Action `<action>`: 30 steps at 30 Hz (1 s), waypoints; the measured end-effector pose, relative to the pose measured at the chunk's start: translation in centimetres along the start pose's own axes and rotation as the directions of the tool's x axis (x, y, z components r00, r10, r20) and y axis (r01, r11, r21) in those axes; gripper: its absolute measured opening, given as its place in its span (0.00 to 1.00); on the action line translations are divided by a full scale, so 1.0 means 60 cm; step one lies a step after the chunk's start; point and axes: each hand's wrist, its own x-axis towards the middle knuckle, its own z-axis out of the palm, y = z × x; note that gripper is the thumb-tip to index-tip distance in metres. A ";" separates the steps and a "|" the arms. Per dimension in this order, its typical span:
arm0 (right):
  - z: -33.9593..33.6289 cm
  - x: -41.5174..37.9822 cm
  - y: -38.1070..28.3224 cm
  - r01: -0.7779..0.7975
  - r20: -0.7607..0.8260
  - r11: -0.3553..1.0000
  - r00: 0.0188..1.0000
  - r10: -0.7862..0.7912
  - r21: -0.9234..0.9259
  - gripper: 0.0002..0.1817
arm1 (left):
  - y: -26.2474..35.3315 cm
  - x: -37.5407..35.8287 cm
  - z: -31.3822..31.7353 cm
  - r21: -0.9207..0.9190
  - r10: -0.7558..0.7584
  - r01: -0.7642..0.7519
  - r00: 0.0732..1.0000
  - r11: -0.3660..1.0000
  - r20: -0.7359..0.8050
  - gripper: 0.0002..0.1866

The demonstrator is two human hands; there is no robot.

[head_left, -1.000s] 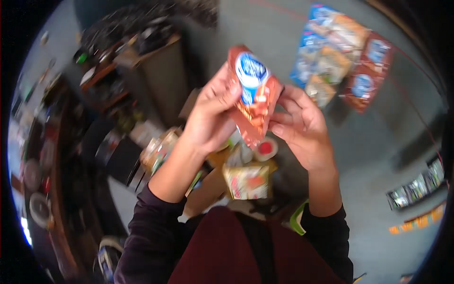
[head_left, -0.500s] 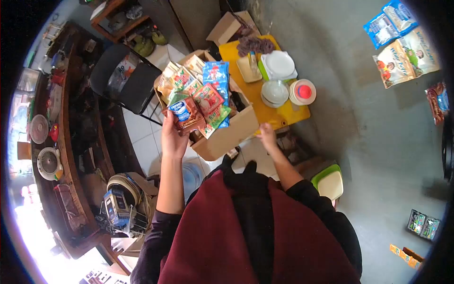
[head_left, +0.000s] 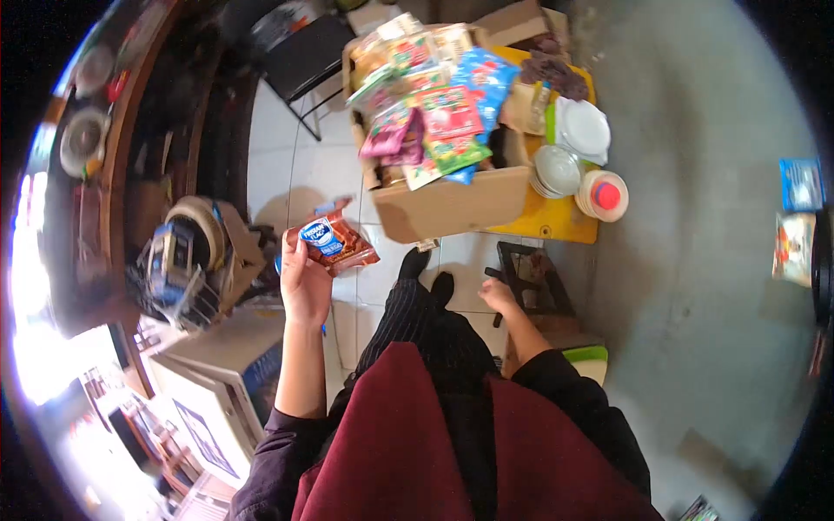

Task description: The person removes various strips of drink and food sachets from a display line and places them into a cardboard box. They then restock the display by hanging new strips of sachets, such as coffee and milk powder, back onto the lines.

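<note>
My left hand [head_left: 306,282] grips a brown sachet pack [head_left: 334,243] with a blue and white label, held up over the tiled floor. To its upper right stands a cardboard box [head_left: 452,208] heaped with packets, among them a red pack [head_left: 450,111], a green pack [head_left: 458,154], a blue pack [head_left: 486,78] and a purple pack [head_left: 387,130]. Away from the box, below its right corner, my right hand [head_left: 498,296] has its fingers curled together; whether anything small is in them is hidden.
A yellow table [head_left: 556,217] bears bowls [head_left: 557,169], white lids [head_left: 584,128] and a red-topped stack [head_left: 602,196]. A black chair [head_left: 308,56] is at the upper left. A dark stool [head_left: 530,282] stands below the table. More packets [head_left: 801,184] hang at the far right.
The brown pack in my left hand has come away from the box, to the lower left of it. The view has shifted, and the box and table now appear higher and further right.
</note>
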 end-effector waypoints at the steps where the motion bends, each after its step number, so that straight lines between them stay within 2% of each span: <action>1: 0.014 0.010 -0.002 -0.002 0.056 0.998 0.998 0.006 -0.064 0.20 | 0.002 -0.012 -0.023 0.006 0.016 -0.016 1.000 1.000 -0.002 0.11; 4: 0.050 0.029 -0.029 0.011 0.149 0.986 0.989 0.014 -0.165 0.20 | -0.028 -0.048 -0.120 -0.087 0.020 -0.035 0.986 0.996 -0.163 0.11; 6: 0.079 0.060 -0.047 0.006 0.209 0.966 0.977 0.050 -0.260 0.19 | -0.030 -0.061 -0.100 -0.030 0.010 -0.023 0.919 0.999 -0.395 0.10; 8: 0.117 0.098 -0.063 -0.014 0.227 0.953 0.970 0.087 -0.303 0.18 | -0.066 -0.077 -0.173 0.005 -0.010 0.014 0.873 1.000 -0.488 0.09; 9: 0.149 0.120 -0.067 0.003 0.098 0.957 0.995 0.027 -0.288 0.12 | -0.082 -0.072 -0.192 0.029 0.045 -0.036 0.871 0.999 -0.489 0.09; 10: 0.177 0.159 -0.070 0.017 0.107 0.947 0.994 0.018 -0.320 0.12 | -0.097 -0.064 -0.207 0.054 0.099 -0.082 0.866 0.995 -0.490 0.09; 12: 0.240 0.231 -0.075 -0.075 0.079 0.958 0.992 0.100 -0.278 0.09 | -0.145 -0.048 -0.261 0.092 0.154 -0.124 0.817 0.988 -0.556 0.09; 13: 0.282 0.285 -0.071 -0.104 0.095 0.931 0.985 0.145 -0.349 0.14 | -0.170 -0.033 -0.290 0.093 0.191 -0.169 0.797 0.981 -0.573 0.09; 14: 0.318 0.332 -0.065 -0.103 0.100 0.923 0.984 0.150 -0.371 0.14 | -0.198 -0.020 -0.316 0.093 0.222 -0.208 0.775 0.974 -0.591 0.09; 17: 0.423 0.478 -0.046 -0.133 -0.012 0.935 0.991 0.136 -0.330 0.16 | -0.283 0.015 -0.400 0.129 0.259 -0.230 0.733 0.965 -0.629 0.10; 19: 0.496 0.573 0.003 -0.132 -0.023 0.933 0.991 0.132 -0.334 0.16 | -0.328 0.026 -0.441 0.150 0.249 -0.201 0.712 0.968 -0.657 0.11; 21: 0.570 0.652 0.047 -0.086 -0.267 0.935 0.964 -0.010 -0.345 0.14 | -0.367 0.025 -0.479 0.177 0.220 -0.134 0.683 0.975 -0.696 0.13; 22: 0.598 0.680 0.055 -0.089 -0.256 0.938 0.967 0.000 -0.335 0.14 | -0.392 0.019 -0.497 0.219 0.234 -0.116 0.714 0.969 -0.660 0.14; 23: 0.611 0.691 0.046 -0.331 -0.414 0.919 0.883 0.221 -0.215 0.18 | -0.412 0.004 -0.514 0.283 0.226 -0.061 0.768 0.957 -0.600 0.14; 24: 0.629 0.705 0.048 -0.539 -0.532 0.840 0.730 0.429 -0.062 0.23 | -0.426 -0.001 -0.528 0.347 0.210 -0.013 0.817 0.938 -0.537 0.15; 26: 0.644 0.721 0.063 -0.532 -0.489 0.843 0.757 0.433 -0.077 0.25 | -0.443 0.004 -0.540 0.368 0.120 0.121 0.813 0.922 -0.569 0.16; 27: 0.650 0.723 0.071 -0.516 -0.461 0.851 0.781 0.422 -0.094 0.28 | -0.447 0.009 -0.534 0.254 0.058 0.130 0.785 0.958 -0.617 0.17; 28: 0.649 0.718 0.066 -0.524 -0.449 0.846 0.782 0.432 -0.098 0.28 | -0.449 0.007 -0.539 0.257 0.049 0.145 0.780 0.955 -0.624 0.17; 30: 0.620 0.697 0.051 -0.281 -0.181 0.959 0.945 0.272 -0.026 0.24 | -0.436 0.001 -0.529 0.340 0.032 0.242 0.773 0.909 -0.634 0.17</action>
